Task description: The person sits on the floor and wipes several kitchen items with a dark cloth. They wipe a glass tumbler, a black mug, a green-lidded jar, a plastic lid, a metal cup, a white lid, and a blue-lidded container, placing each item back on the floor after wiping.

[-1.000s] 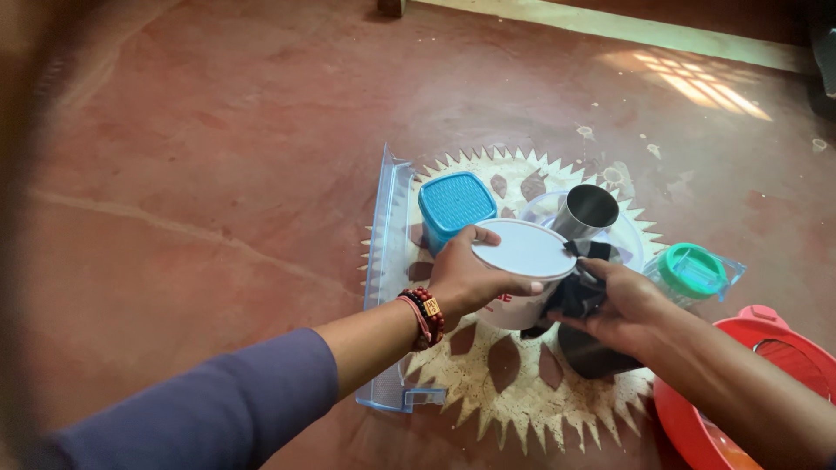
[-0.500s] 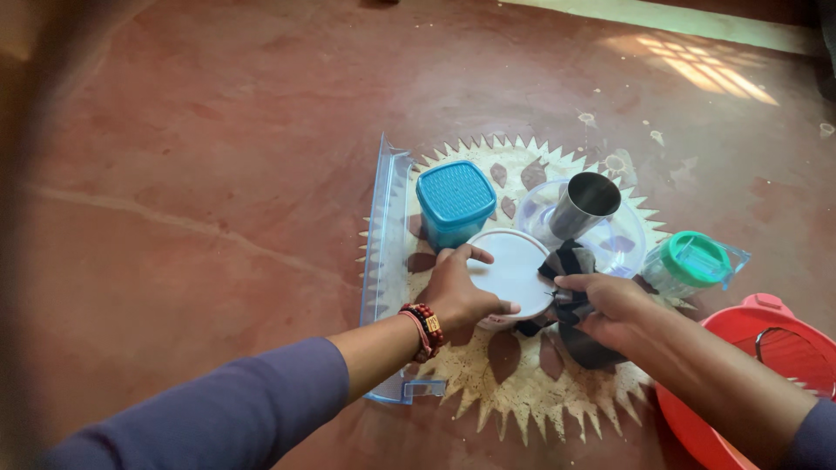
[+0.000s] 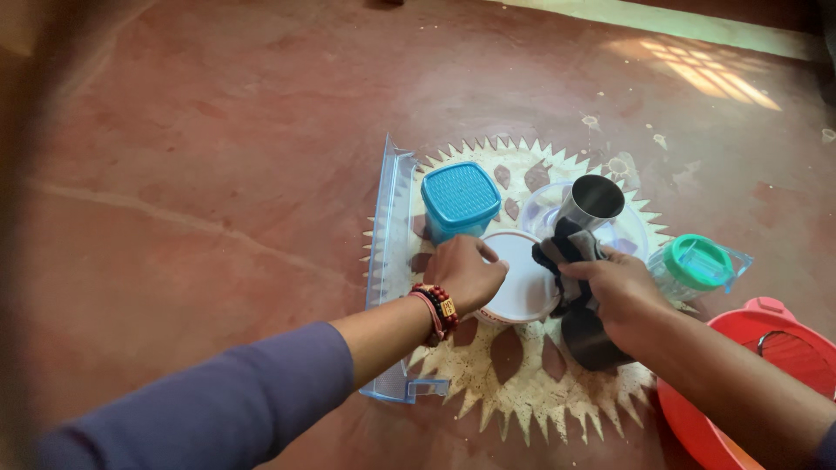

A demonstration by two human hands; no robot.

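Left hand (image 3: pixel 466 271) grips the near-left rim of the white round container (image 3: pixel 522 277), frame centre. Right hand (image 3: pixel 614 292) clenched on a dark cloth (image 3: pixel 564 250), touching the container's right edge. Blue lidded box (image 3: pixel 459 200) just above, steel cup (image 3: pixel 590 202) upper right, green-lidded jar (image 3: pixel 694 264) right, red basket (image 3: pixel 740 383) lower right.

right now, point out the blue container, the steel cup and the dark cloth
blue container (image 3: pixel 460 195), head view, on its textured lid
steel cup (image 3: pixel 592 198), head view, on its open rim
dark cloth (image 3: pixel 564 248), head view, on the bunched part above the right hand
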